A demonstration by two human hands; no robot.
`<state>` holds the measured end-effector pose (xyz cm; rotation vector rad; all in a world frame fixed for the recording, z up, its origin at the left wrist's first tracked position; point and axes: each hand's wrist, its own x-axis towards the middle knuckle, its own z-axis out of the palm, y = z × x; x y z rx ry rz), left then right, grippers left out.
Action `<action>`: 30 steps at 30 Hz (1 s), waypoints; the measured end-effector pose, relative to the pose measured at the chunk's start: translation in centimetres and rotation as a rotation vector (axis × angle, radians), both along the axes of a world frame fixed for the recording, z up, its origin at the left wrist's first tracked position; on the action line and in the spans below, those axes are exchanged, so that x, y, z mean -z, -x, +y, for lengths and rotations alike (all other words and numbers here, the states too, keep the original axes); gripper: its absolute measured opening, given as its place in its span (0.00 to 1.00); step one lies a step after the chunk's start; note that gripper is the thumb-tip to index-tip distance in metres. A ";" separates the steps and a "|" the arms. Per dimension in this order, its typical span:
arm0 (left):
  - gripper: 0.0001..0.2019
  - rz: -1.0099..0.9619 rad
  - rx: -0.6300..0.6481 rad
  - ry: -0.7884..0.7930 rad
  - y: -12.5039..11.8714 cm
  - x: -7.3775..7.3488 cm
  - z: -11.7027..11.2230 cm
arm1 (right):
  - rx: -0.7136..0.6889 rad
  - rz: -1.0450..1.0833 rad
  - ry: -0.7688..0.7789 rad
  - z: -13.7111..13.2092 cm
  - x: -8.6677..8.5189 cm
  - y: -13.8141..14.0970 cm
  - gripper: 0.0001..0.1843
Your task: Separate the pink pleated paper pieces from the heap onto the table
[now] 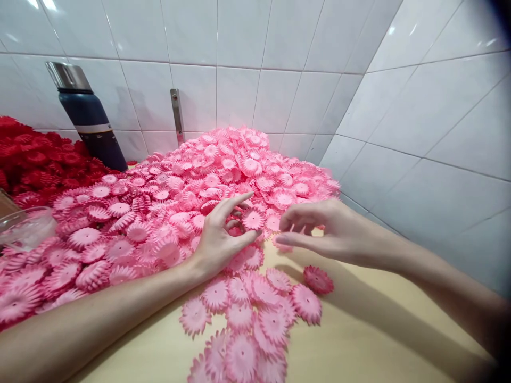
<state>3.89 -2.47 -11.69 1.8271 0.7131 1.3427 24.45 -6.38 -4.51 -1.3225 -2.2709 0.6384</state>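
A large heap of pink flower-shaped discs point(207, 175) covers the tan table point(359, 330) up to the tiled wall. My left hand point(221, 236) rests on the heap's near edge, fingers spread and open among the discs. My right hand point(323, 229) hovers just right of it, fingers curled together in a pinch over a pink disc point(282, 246) at the fingertips; whether it grips that disc I cannot make out. Loose pink discs point(247, 319) lie scattered in front of both hands, one darker pink disc point(318, 279) under my right wrist.
A pile of red flower discs point(35, 159) lies at the far left. A dark blue flask with a steel cap point(90, 119) stands against the white tiled wall. A clear glass bowl point(26, 226) sits at the left edge. A metal bracket point(176, 114) is fixed to the wall.
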 end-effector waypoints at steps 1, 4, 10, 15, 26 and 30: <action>0.30 -0.001 0.004 0.000 0.0 0.0 0.0 | 0.003 0.055 -0.055 0.3 0.1 0.5 0.10; 0.29 -0.025 0.016 0.002 0.1 0.0 0.0 | -0.044 0.124 -0.149 1.3 0.8 1.6 0.09; 0.21 -0.032 -0.065 0.015 0.1 -0.5 -0.3 | -0.053 0.276 -0.080 2.7 3.0 2.2 0.09; 0.16 0.018 -0.071 -0.059 0.1 -0.6 -0.4 | -0.088 0.517 -0.004 2.4 4.8 2.2 0.08; 0.12 0.133 -0.168 -0.130 0.0 -1.2 -0.6 | -0.101 0.665 0.079 2.2 5.0 2.6 0.13; 0.10 0.174 -0.156 -0.103 -0.1 -1.2 -0.7 | -0.080 0.663 0.100 2.3 5.2 2.6 0.12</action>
